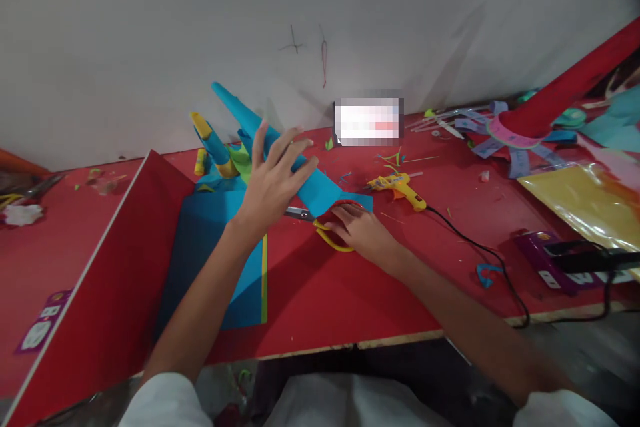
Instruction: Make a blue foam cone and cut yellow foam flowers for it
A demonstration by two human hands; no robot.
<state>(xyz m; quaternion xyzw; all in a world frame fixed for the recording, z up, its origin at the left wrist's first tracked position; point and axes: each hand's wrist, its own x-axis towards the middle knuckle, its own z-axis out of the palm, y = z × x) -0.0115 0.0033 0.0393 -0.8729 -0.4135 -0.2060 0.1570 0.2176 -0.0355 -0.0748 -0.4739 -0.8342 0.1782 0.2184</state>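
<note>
A long blue paper cone (320,190) slants from upper left to lower right above the table. My left hand (273,177) holds it around the middle, fingers stretched across it. My right hand (360,230) is closed on a pair of scissors (327,239) with yellow handles, at the cone's wide lower end. The scissor blades point left and pass beneath the cone, partly out of sight. A narrow blue paper flap (364,201) sticks out just above my right hand.
A yellow glue gun (400,188) with a black cord lies right of my hands. Blue sheets (215,233) lie left, beside a red upright divider (120,260). Behind stands a blue-and-yellow paper piece (213,147). A red cone (565,90) and gold sheet (575,197) are at right.
</note>
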